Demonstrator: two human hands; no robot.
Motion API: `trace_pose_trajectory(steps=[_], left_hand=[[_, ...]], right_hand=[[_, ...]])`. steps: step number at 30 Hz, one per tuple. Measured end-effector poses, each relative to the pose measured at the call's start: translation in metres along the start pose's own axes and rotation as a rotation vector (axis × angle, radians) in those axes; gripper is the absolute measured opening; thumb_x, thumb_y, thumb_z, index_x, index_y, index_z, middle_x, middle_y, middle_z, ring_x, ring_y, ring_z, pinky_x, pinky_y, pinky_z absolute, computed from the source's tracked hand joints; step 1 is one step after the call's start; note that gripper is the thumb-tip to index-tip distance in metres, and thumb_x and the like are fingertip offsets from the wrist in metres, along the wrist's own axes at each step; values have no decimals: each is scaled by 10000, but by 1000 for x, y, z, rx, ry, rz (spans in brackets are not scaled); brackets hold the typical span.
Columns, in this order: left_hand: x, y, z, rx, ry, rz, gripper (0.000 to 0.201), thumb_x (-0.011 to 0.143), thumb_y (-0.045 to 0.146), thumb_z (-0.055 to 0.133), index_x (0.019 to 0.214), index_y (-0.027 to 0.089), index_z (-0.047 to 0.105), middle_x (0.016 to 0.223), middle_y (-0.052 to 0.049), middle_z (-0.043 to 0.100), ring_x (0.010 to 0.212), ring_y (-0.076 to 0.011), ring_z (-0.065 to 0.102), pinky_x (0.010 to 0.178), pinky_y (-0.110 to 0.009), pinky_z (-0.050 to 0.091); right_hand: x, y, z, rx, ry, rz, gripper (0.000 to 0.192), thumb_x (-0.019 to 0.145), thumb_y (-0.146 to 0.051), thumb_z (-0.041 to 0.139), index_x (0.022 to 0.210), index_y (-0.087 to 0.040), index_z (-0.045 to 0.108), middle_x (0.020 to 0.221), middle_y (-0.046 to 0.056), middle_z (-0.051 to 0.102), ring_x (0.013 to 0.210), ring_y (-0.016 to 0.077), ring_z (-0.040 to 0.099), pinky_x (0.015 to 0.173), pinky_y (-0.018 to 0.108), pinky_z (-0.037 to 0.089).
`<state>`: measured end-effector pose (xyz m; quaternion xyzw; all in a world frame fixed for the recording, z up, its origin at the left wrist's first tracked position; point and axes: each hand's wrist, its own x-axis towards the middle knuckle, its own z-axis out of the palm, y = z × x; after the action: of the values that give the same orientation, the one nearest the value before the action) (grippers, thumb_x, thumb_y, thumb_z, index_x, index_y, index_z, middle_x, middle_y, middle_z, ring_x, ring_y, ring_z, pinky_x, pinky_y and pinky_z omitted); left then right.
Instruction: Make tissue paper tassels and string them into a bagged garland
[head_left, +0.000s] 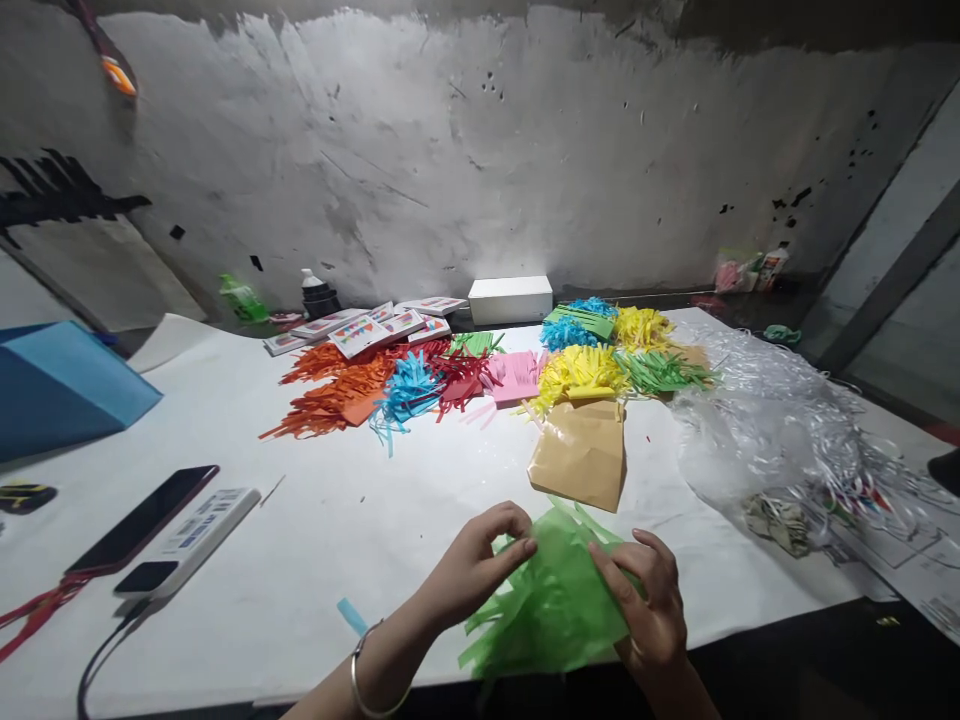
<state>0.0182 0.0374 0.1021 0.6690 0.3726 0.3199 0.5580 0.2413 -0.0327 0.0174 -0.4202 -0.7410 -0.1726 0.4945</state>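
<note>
A sheet of green tissue paper (559,595) with fringed strips at its left side and top lies at the table's front edge. My left hand (484,560), a metal bangle on its wrist, is curled at the paper's upper left, thumb and fingertips closed close together on its edge. On the right side my right hand (649,600) grips the paper, its index finger laid along the front; the thumb is mostly hidden. Just beyond the paper sits a flat brown paper packet (579,455). A small blue strip (352,616) lies near my left forearm.
Behind are fringed bundles: orange (330,395), pink (516,375), yellow (585,375) and others. Printed packs (375,330) and a white box (510,300) stand farther back. Clear plastic with white strings (780,420) spreads right. A phone (142,520) and power bank (191,540) lie left.
</note>
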Motion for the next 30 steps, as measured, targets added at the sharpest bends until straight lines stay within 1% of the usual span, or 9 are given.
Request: trace_pose_trajectory(steps=[4,10,13,17,19,21,24,26,30], left_hand=[[1,-7,6,-360,-25,-181,377,784,499,774,772,167,596,680,49,481,635,-108,413,607,-218,341],[-4,-16,18,-465,-198,-313,515,756,633,736,831,124,695,710,-32,618,668,-172,585,679,-297,471],[-7,-16,18,-475,-286,-292,533,639,573,859,890,119,737,778,-54,686,765,-219,640,748,-315,490],[-10,-21,25,-625,-369,-244,655,674,625,814,1101,135,729,985,-106,729,869,-231,669,806,-312,497],[-14,-25,34,-756,-438,-325,729,658,672,786,1151,140,713,1069,-132,724,804,-212,680,730,-299,515],[-19,-29,46,-842,-519,-429,701,638,648,794,1094,119,729,990,-130,738,655,-169,658,585,-257,493],[-22,-34,60,-852,-552,-472,454,588,467,865,827,101,743,619,-50,684,463,-123,571,450,-221,404],[-20,-35,61,-798,-512,-437,400,578,414,876,798,114,728,473,4,600,418,-128,545,474,-240,421],[-14,-34,33,-623,-357,-352,370,692,424,826,872,126,703,447,51,533,415,-94,480,544,-249,424]], right_hand=[[-3,0,0,-13,13,1,522,975,-88,391,1488,-161,453,911,80,612,865,215,632,977,536,447],[-4,-1,2,-19,3,19,506,966,-71,387,1446,-181,507,888,67,611,858,203,631,973,523,462],[-1,-4,4,10,-17,44,494,964,-95,430,1445,-185,501,896,69,609,870,212,623,965,534,469],[3,-7,10,4,-13,75,477,959,-89,441,1424,-166,515,905,73,585,864,215,606,941,528,480],[3,-3,12,-14,-14,72,434,972,-135,438,1392,-145,546,907,80,575,868,225,598,922,524,485],[4,7,10,-43,-11,57,415,974,-151,433,1362,-162,578,893,72,577,860,223,595,906,504,489],[10,32,-7,-123,-1,53,438,954,-83,421,1320,-220,621,877,53,591,848,207,595,915,473,474],[16,50,-29,-202,25,84,425,951,-74,437,1291,-222,646,893,64,592,871,222,585,943,494,448],[25,63,-65,-464,110,97,360,943,-102,495,1230,-212,683,936,97,609,951,270,579,974,536,437]])
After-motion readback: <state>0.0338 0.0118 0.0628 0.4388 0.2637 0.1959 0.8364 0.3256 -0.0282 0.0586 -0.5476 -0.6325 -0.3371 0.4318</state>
